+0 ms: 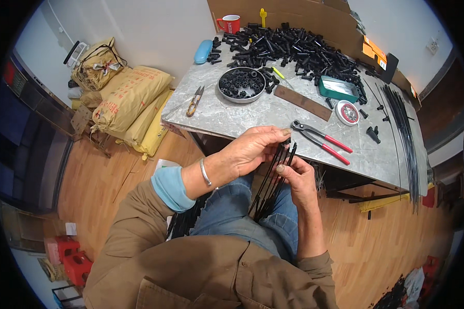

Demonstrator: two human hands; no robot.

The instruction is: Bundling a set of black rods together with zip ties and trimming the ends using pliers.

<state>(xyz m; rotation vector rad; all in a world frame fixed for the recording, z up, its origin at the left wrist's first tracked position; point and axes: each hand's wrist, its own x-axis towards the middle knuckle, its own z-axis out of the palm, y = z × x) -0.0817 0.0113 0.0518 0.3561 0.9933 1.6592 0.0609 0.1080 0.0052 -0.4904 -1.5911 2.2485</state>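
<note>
Above my lap, my left hand (pixel 247 152) pinches the upper ends of several thin black rods (pixel 267 188). Lower on the same bunch, my right hand (pixel 298 180) is closed around the rods, thumb pressed across them. Their lower ends reach down between my knees. What sits exactly at the left fingertips is too small to make out. Just beyond my hands, end-cutting pincers (pixel 322 141) with red handles lie on the grey table (pixel 211 121). More black rods (pixel 185 222) lie beside my left thigh, partly covered by my arm.
A large heap of black plastic parts (pixel 299 51) covers the back of the table. Nearer are a round tray (pixel 242 98) of small black pieces, snips (pixel 195 101), a flat brown bar (pixel 302 103), a green tin (pixel 338 89) and long black rods (pixel 404 134) overhanging the right edge.
</note>
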